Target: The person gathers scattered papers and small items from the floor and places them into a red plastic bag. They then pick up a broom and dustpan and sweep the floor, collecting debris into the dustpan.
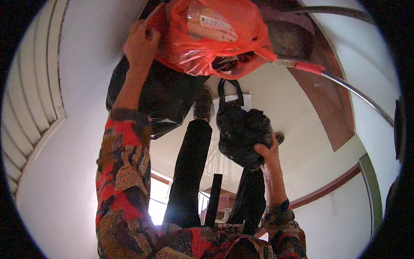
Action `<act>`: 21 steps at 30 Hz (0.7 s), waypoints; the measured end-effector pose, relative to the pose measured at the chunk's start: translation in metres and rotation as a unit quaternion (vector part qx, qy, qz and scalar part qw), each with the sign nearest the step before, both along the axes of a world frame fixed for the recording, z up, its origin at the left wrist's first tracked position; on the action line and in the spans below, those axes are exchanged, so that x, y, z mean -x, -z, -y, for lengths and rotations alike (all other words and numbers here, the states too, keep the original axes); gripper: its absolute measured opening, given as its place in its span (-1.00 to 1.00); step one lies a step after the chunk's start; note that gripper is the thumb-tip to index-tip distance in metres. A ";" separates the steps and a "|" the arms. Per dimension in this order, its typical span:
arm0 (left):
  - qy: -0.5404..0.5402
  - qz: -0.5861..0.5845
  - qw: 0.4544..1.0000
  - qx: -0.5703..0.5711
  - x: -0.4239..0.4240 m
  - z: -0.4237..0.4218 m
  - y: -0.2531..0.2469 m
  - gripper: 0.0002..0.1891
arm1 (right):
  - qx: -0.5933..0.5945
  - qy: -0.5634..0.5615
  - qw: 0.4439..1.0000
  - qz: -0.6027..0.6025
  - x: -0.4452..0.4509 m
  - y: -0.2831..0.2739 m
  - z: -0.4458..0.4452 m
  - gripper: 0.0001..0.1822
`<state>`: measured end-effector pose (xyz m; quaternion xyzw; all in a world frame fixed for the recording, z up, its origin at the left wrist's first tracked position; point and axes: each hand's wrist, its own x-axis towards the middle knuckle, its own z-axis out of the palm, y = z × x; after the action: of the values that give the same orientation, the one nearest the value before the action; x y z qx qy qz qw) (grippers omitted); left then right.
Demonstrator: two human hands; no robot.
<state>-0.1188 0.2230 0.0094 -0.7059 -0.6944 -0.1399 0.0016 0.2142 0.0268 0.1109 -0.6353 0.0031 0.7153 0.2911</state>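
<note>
My left hand (142, 45) is at the upper left, against the side of a red plastic bag (194, 55); its fingers are partly hidden. Through the red bag shows a packaged item with a label bearing writing. Below that hand and bag lies a large black plastic bag (161, 87). My right hand (268, 152), at centre right, grips a bundled black plastic bag (242, 136), its handle loops standing up from the far side. The black bundle is above my right leg.
A metal pole with a red sleeve (309, 68) runs from the red bag to the right. A brown band (326, 113) crosses the pale floor (300, 155). White walls stand on both sides, with a ribbed panel (29, 106) at the far left. A dark shoe shows near the middle.
</note>
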 end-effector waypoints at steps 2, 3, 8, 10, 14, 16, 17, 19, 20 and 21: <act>-0.113 0.166 0.979 0.035 0.021 0.027 -0.026 -0.81 | -0.065 -0.035 0.997 0.018 0.005 -0.010 -0.027 -0.10; -0.208 0.264 0.938 0.080 0.033 0.041 -0.044 -0.80 | -0.098 -0.052 0.993 0.025 0.009 -0.016 -0.042 -0.09; -0.346 0.751 0.557 0.078 0.048 0.107 -0.076 -0.57 | -0.330 -0.234 0.898 0.172 0.035 -0.038 -0.132 -0.09; -0.325 0.799 0.492 0.121 0.040 0.126 -0.085 -0.56 | -0.444 -0.315 0.802 0.248 0.065 -0.057 -0.177 -0.14; -0.265 0.847 0.428 0.168 0.030 0.136 -0.074 -0.57 | -0.594 -0.456 0.591 0.300 0.148 -0.077 -0.241 -0.41; -0.303 0.780 0.516 0.182 0.049 0.138 -0.092 -0.60 | -0.630 -0.501 0.507 0.308 0.184 -0.059 -0.255 -0.41; -0.300 0.767 0.531 0.201 0.041 0.128 -0.076 -0.61 | -0.657 -0.529 0.416 0.340 0.181 -0.024 -0.264 -0.30; -0.297 0.728 0.577 0.222 0.049 0.114 -0.052 -0.65 | -0.676 -0.564 0.293 0.373 0.175 0.011 -0.269 -0.21; -0.314 0.679 0.614 0.249 0.057 0.106 -0.049 -0.66 | -0.670 -0.579 0.260 0.384 0.176 0.024 -0.266 -0.24; -0.330 0.631 0.645 0.277 0.057 0.097 -0.051 -0.66 | -0.661 -0.598 0.224 0.394 0.177 0.030 -0.264 -0.28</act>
<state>-0.1759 0.1263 0.0605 -0.1383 -0.7203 -0.3427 -0.5870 0.0376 0.2910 0.0812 -0.2341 -0.9667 0.0860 0.0581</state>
